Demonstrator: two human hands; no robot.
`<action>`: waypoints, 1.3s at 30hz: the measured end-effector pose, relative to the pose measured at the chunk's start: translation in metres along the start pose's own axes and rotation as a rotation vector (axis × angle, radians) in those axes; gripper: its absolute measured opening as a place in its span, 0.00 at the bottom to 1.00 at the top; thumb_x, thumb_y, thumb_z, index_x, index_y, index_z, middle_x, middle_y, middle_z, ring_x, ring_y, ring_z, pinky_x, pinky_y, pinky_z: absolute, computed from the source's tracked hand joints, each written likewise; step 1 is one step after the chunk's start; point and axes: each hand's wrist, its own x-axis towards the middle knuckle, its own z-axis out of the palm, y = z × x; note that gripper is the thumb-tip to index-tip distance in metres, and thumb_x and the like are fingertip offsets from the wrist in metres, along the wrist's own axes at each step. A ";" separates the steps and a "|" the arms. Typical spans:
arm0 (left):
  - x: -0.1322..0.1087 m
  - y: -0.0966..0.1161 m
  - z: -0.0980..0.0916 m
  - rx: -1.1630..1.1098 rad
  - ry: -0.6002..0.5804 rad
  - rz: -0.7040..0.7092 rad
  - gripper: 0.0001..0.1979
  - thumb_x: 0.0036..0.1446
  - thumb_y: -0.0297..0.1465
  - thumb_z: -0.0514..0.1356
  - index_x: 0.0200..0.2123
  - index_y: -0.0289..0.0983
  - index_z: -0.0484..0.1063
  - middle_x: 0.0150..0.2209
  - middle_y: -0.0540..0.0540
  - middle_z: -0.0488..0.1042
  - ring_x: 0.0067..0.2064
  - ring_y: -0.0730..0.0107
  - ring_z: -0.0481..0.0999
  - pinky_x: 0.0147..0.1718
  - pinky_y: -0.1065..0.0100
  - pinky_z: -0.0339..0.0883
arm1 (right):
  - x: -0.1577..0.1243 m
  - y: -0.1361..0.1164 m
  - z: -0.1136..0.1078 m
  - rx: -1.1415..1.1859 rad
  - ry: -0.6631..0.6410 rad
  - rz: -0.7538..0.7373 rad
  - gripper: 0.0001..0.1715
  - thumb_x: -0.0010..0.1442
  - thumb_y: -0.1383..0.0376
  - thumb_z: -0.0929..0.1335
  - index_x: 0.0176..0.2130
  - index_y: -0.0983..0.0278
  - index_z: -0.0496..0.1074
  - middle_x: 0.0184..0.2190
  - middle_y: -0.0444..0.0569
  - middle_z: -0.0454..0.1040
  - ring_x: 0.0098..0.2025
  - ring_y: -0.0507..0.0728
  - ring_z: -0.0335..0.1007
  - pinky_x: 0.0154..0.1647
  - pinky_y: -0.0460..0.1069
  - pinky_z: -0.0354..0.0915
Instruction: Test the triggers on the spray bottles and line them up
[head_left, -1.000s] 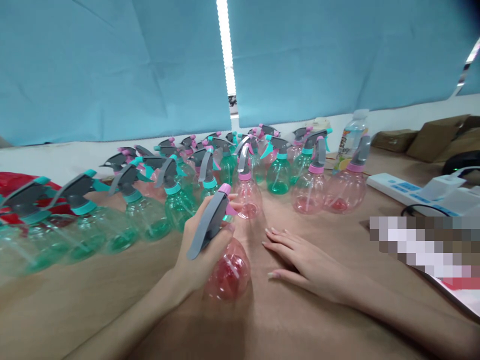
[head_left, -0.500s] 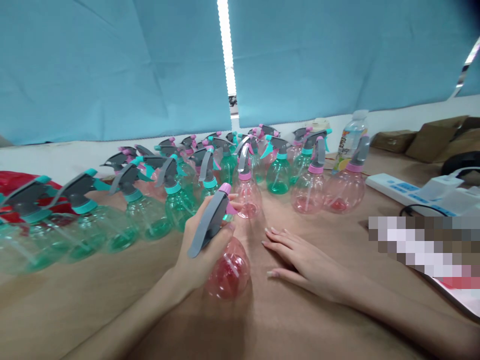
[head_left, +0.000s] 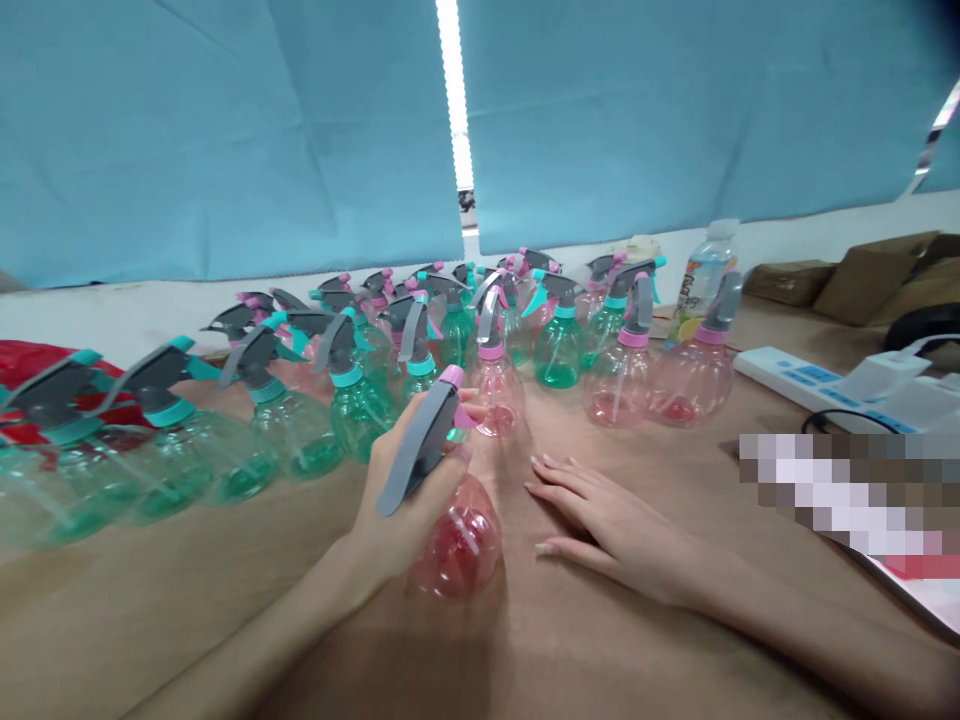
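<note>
My left hand [head_left: 394, 505] is wrapped round the neck of a pink spray bottle [head_left: 454, 545] with a grey trigger [head_left: 416, 450] and a pink nozzle; the bottle stands on the brown table [head_left: 225, 580]. Just to its right my right hand [head_left: 600, 520] lies flat on the table, fingers stretched out and holding nothing. Behind both hands stand several green spray bottles [head_left: 356, 405] and pink spray bottles [head_left: 686, 375] with grey triggers.
A clear drink bottle [head_left: 701, 275] stands at the back right. A white power strip [head_left: 795, 380] with a black cable, cardboard pieces [head_left: 862, 275] and a blurred patch lie on the right. A red bag [head_left: 30, 370] is at far left. Blue curtains hang behind.
</note>
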 end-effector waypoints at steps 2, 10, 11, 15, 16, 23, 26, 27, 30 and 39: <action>0.000 0.000 0.000 0.003 0.004 0.007 0.14 0.57 0.27 0.57 0.47 0.42 0.72 0.53 0.46 0.73 0.45 0.62 0.76 0.41 0.62 0.70 | 0.000 0.000 0.000 0.006 0.009 -0.002 0.40 0.65 0.43 0.62 0.64 0.66 0.62 0.66 0.59 0.59 0.69 0.67 0.49 0.67 0.66 0.49; 0.000 0.000 0.001 -0.020 0.006 -0.002 0.17 0.56 0.27 0.57 0.49 0.43 0.70 0.51 0.46 0.74 0.47 0.60 0.76 0.45 0.60 0.69 | 0.000 0.001 0.002 0.013 0.017 -0.002 0.39 0.65 0.44 0.62 0.65 0.65 0.62 0.66 0.59 0.59 0.69 0.67 0.49 0.67 0.65 0.49; 0.000 0.000 0.001 -0.020 0.003 -0.009 0.16 0.55 0.27 0.57 0.48 0.43 0.71 0.51 0.46 0.75 0.46 0.60 0.76 0.44 0.60 0.70 | 0.000 0.001 0.002 0.015 0.020 -0.004 0.39 0.65 0.44 0.62 0.64 0.65 0.62 0.66 0.59 0.59 0.69 0.67 0.49 0.67 0.65 0.49; 0.000 0.000 0.001 -0.023 -0.002 -0.017 0.16 0.56 0.27 0.57 0.47 0.43 0.71 0.51 0.46 0.75 0.46 0.61 0.76 0.45 0.60 0.70 | 0.000 0.002 0.002 0.011 0.025 -0.009 0.39 0.65 0.44 0.62 0.64 0.65 0.62 0.66 0.59 0.59 0.69 0.67 0.49 0.67 0.65 0.49; 0.001 0.000 0.001 -0.027 -0.003 -0.014 0.16 0.56 0.27 0.57 0.48 0.43 0.71 0.51 0.46 0.75 0.47 0.61 0.76 0.45 0.60 0.69 | 0.000 0.002 0.002 0.007 0.022 -0.009 0.39 0.65 0.44 0.62 0.64 0.65 0.62 0.66 0.59 0.59 0.69 0.67 0.49 0.67 0.65 0.49; 0.000 0.000 0.001 -0.023 0.006 -0.028 0.16 0.55 0.27 0.57 0.48 0.41 0.70 0.49 0.46 0.75 0.44 0.61 0.76 0.43 0.61 0.70 | 0.000 0.000 0.001 -0.003 0.004 -0.002 0.39 0.66 0.45 0.62 0.64 0.68 0.62 0.66 0.60 0.58 0.69 0.67 0.49 0.67 0.65 0.49; 0.000 0.000 0.001 -0.015 0.008 -0.037 0.14 0.55 0.28 0.57 0.45 0.41 0.71 0.48 0.46 0.76 0.45 0.61 0.76 0.44 0.60 0.70 | 0.000 0.000 0.001 0.002 0.006 -0.001 0.39 0.66 0.45 0.62 0.64 0.67 0.62 0.66 0.60 0.59 0.69 0.68 0.49 0.67 0.66 0.49; 0.000 0.000 0.001 -0.016 0.008 -0.035 0.14 0.55 0.28 0.57 0.46 0.41 0.71 0.48 0.46 0.76 0.44 0.61 0.76 0.44 0.60 0.70 | 0.000 0.000 0.001 0.002 0.007 -0.001 0.38 0.66 0.45 0.62 0.64 0.66 0.62 0.66 0.59 0.59 0.69 0.67 0.49 0.67 0.66 0.49; -0.001 -0.001 0.001 -0.021 0.007 -0.027 0.16 0.56 0.28 0.57 0.48 0.41 0.70 0.46 0.46 0.75 0.41 0.63 0.76 0.41 0.61 0.69 | -0.001 0.001 0.002 0.001 0.016 -0.001 0.38 0.66 0.45 0.62 0.64 0.65 0.62 0.66 0.58 0.59 0.69 0.67 0.49 0.67 0.65 0.50; -0.002 -0.003 0.001 -0.005 0.011 -0.024 0.22 0.57 0.28 0.56 0.56 0.43 0.66 0.41 0.48 0.74 0.31 0.68 0.69 0.31 0.65 0.64 | 0.000 0.001 0.002 -0.036 -0.008 -0.004 0.40 0.66 0.43 0.60 0.64 0.68 0.61 0.67 0.59 0.58 0.69 0.65 0.48 0.68 0.64 0.49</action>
